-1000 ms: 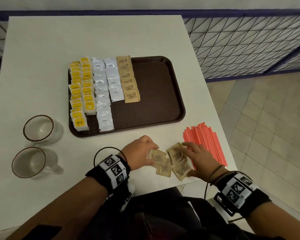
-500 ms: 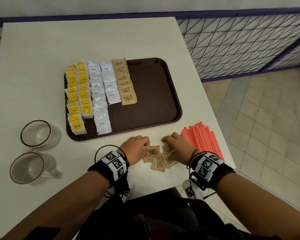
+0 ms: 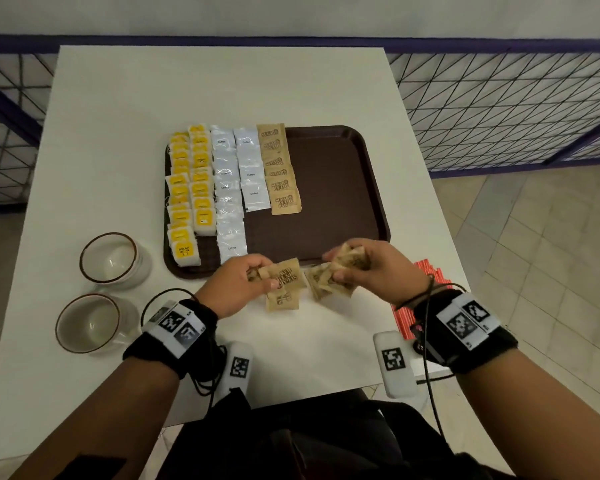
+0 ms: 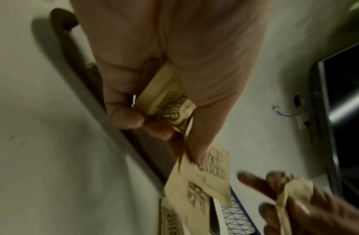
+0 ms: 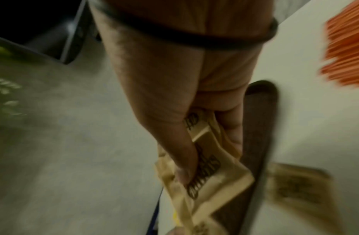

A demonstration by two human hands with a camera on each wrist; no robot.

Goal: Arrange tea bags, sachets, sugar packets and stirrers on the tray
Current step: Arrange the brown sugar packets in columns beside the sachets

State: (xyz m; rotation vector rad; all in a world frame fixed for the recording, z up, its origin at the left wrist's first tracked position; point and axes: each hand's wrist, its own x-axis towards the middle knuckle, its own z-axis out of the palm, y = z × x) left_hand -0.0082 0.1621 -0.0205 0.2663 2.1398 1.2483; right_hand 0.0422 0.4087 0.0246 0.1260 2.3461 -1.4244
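Both hands are now lifting the brown sugar packets off the bench, the left hand point(image 3: 238, 284) grasping some sugar packets point(image 3: 286, 277) and the right hand point(image 3: 371, 268) grasping more, getting ready for the tray point(image 3: 340, 188).

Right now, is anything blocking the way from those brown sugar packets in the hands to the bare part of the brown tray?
Nothing visible. Both the left hand and right hand hold brown paper sugar packets at the dark brown plastic tray's near edge; its bare right half lies just beyond.
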